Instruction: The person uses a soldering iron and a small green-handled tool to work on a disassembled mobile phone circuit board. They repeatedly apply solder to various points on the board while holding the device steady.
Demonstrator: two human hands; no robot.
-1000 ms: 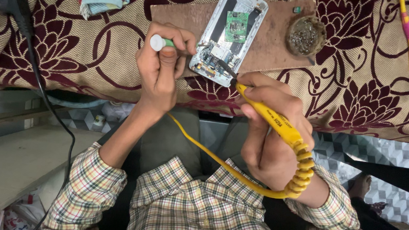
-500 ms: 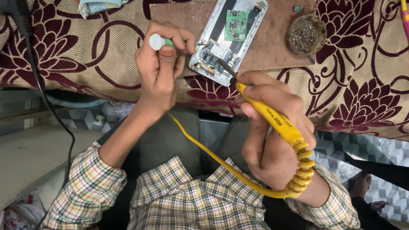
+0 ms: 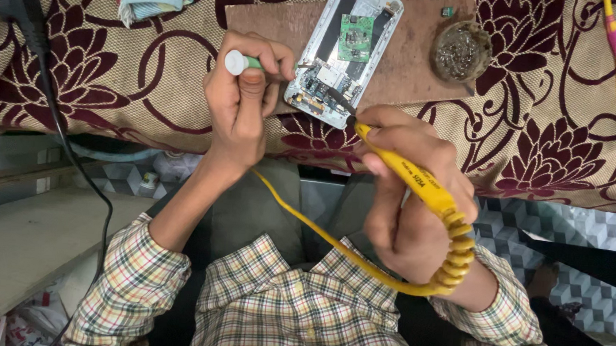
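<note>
Soldering on an opened phone, both hands almost motionless since a second ago.

The right hand (image 3: 412, 203) is wrapped around a yellow soldering iron (image 3: 414, 178), its long axis running up-left, tip on the opened phone (image 3: 343, 48) lying on a brown board (image 3: 412, 64). The left hand (image 3: 244, 98) pinches a green-and-white tool (image 3: 243, 62) pointing right toward the phone's lower end. Nothing has shifted, so the joint looks mid-work.

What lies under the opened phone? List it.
The opened phone lies on a brown board, which rests on a flowered cloth. What is beneath the cloth is hidden.
</note>
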